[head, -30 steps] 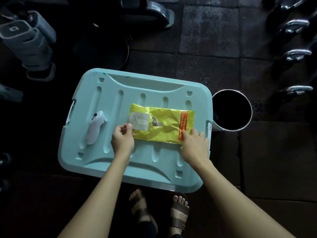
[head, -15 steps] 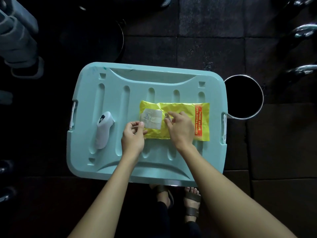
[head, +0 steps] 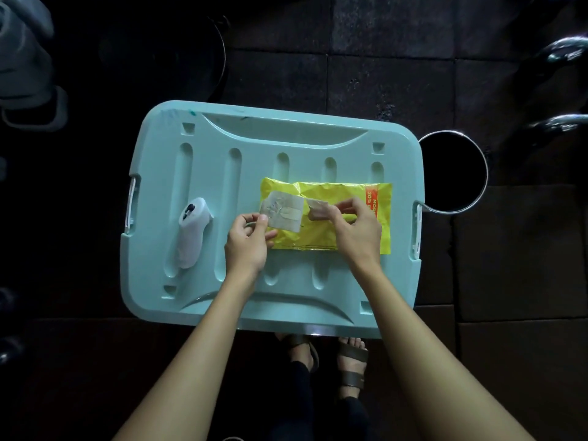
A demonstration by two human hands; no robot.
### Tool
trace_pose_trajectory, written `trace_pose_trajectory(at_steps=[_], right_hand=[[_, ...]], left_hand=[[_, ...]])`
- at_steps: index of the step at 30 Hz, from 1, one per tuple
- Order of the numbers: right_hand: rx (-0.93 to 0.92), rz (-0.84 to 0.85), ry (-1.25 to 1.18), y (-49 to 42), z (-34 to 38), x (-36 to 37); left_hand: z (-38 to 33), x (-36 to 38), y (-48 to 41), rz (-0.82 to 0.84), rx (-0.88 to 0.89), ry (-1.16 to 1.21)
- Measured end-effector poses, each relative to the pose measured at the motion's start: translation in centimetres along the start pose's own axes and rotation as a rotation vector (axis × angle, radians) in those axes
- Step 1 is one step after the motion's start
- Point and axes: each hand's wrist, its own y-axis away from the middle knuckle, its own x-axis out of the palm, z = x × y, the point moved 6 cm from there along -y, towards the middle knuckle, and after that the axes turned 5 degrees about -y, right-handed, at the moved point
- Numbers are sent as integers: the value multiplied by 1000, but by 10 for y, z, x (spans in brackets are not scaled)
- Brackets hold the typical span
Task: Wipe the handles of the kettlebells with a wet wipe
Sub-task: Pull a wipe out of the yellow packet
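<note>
A dark tiled floor point(head: 381, 74) fills the frame. At its centre, a pale teal storage-box lid point(head: 286, 132) with moulded grooves is seen from above. Two bare forearms are extended from the bottom edge of the frame up over the lid's near rim, converging slightly toward the middle. A round container with a metal rim point(head: 485, 173) stands on the floor, touching the lid's right edge.

A yellow wet wipe pack point(head: 337, 192) is laid flat on the right half of the lid, its orange band toward the right. A white controller point(head: 191, 233) is laid in a groove near the lid's left edge, well apart from the pack.

The left hand point(head: 246, 243) is held at the pack's left end, fingers curled, and the lower left edge of the pack's resealable flap point(head: 283, 213) is pinched between thumb and forefinger, the flap being raised off the pack. The right hand point(head: 356, 230) is held over the pack's middle, back upward, and a pale corner of wet wipe point(head: 318, 206) is pinched between thumb and fingertips just right of the flap.

Sandalled feet point(head: 351, 354) are visible below the lid. Shiny metal handles point(head: 566, 50) are glimpsed at the upper right edge of the frame, far from both hands; what they belong to cannot be told.
</note>
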Motion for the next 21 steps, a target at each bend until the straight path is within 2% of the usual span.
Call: trace_pose_trajectory(at_steps=[3, 12, 16, 21], right_hand=[[-72, 110, 145, 5, -8, 1], [-162, -41, 333, -4, 4, 21], [-222, -13, 435, -2, 7, 31], [-211, 50, 401, -11, 7, 26]], left_hand=[[0, 2, 3, 9, 0, -10], [3, 11, 3, 21, 8, -21], [2, 10, 2, 28, 13, -38], [-3, 7, 0, 24, 15, -55]])
